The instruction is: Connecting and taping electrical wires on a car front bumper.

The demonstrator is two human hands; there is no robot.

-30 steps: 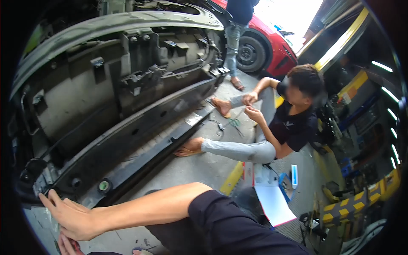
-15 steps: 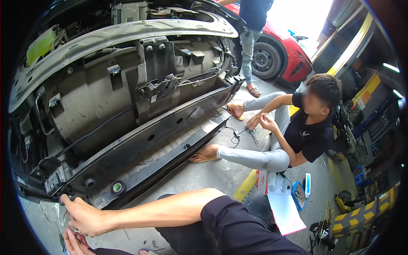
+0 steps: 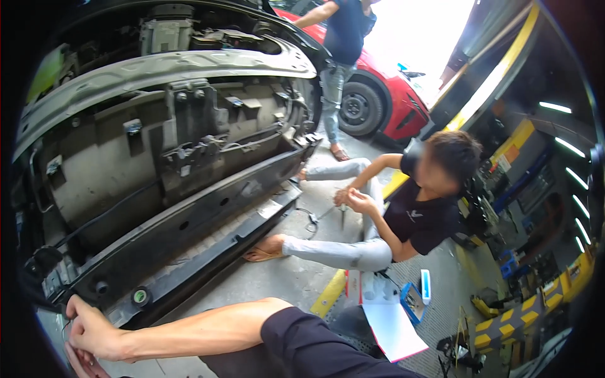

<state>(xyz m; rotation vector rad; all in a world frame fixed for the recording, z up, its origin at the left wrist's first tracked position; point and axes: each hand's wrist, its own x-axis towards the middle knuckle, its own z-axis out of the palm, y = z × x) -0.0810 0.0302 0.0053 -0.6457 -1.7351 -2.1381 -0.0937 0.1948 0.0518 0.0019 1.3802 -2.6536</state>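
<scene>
At the lower left, beside the bottom corner of the car front with its bumper off, my right hand [image 3: 97, 334] is closed in a pinch. A thin dark wire [image 3: 65, 327] shows by its fingers. My left hand [image 3: 80, 363] is just below, close against it, its fingers partly hidden and cut by the picture's rim. What it holds cannot be made out. Near my right hand, a roll of black tape with a green core [image 3: 140, 297] rests on the long black lower trim [image 3: 211, 242] of the car.
Ahead, a co-worker [image 3: 422, 208] sits on the floor, hands together near dark cables [image 3: 312, 218]. An open white box [image 3: 391, 327] and a blue tray [image 3: 413, 302] stand to the right. Another person [image 3: 343, 38] stands by a red car [image 3: 397, 94]. A yellow floor strip [image 3: 329, 293] runs nearby.
My view has turned, so the scene sits further left and mostly lower. My hands are closer together at the car's corner. The co-worker's hands have drawn together.
</scene>
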